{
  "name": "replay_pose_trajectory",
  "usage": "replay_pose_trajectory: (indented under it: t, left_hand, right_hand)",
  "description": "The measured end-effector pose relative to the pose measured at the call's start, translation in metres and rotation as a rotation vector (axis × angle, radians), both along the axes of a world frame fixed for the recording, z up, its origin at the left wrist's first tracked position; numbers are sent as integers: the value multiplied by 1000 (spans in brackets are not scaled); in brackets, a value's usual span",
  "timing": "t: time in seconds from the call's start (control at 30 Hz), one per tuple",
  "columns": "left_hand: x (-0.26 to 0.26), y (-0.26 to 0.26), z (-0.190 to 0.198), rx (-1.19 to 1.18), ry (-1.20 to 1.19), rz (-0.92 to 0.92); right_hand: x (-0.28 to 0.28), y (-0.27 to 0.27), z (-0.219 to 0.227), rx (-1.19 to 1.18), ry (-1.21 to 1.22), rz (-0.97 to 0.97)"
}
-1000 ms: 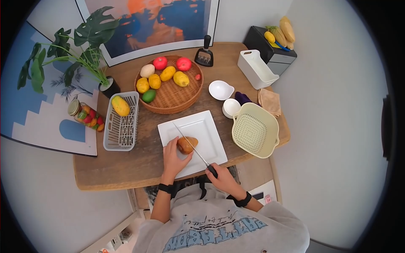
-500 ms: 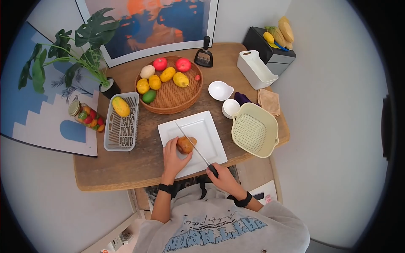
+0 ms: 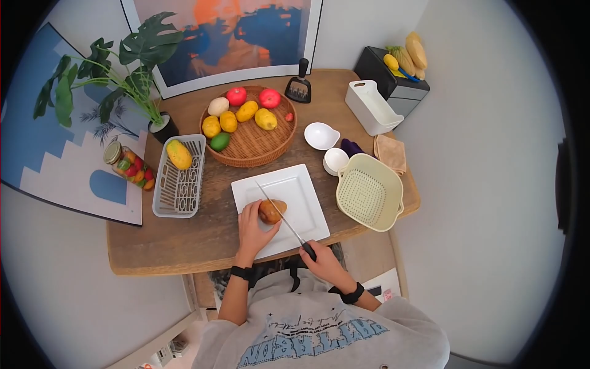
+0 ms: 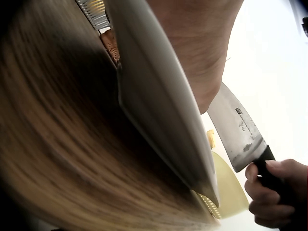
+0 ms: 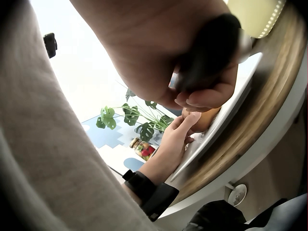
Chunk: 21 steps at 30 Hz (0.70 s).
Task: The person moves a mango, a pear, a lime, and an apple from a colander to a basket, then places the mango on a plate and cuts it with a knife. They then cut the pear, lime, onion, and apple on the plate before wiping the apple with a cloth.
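Observation:
A brown pear (image 3: 270, 212) lies on the square white plate (image 3: 307, 203) near the table's front edge. My left hand (image 3: 252, 230) grips it from the left, thumb on the near side and fingers on the far side. My right hand (image 3: 322, 261) grips the black handle of a kitchen knife (image 3: 291, 229). Its blade lies diagonally across the pear, tip toward the back left. In the left wrist view the broad blade (image 4: 236, 127) shows, partly hidden behind my left hand. The right wrist view shows my left thumb against the pear (image 5: 204, 121).
Behind the plate stands a round wicker tray (image 3: 270, 147) of fruit. A grey basket (image 3: 178, 206) with a yellow fruit is at left, beside a jar (image 3: 129, 166). Right of the plate are a pale yellow colander (image 3: 369, 190) and two small white bowls (image 3: 321, 135).
The head view has shifted slightly. Both hands, the knife and the pear keep nearly the same places on the plate.

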<state>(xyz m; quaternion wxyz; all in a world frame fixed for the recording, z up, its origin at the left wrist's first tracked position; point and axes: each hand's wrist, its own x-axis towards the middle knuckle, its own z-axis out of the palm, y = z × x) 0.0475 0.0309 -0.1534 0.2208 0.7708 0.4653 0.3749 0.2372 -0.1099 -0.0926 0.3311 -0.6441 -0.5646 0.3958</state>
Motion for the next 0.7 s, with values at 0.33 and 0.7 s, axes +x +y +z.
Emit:
replay_pose_trajectory:
  t: [0.33,0.7]
  left_hand:
    - [-1,0,-1,-3,8,-17]
    - [-1,1,-2,11,-3,-20]
  right_hand:
    - [0,-1,2,13,-15,-3]
    - [0,1,-3,8,-8,-2]
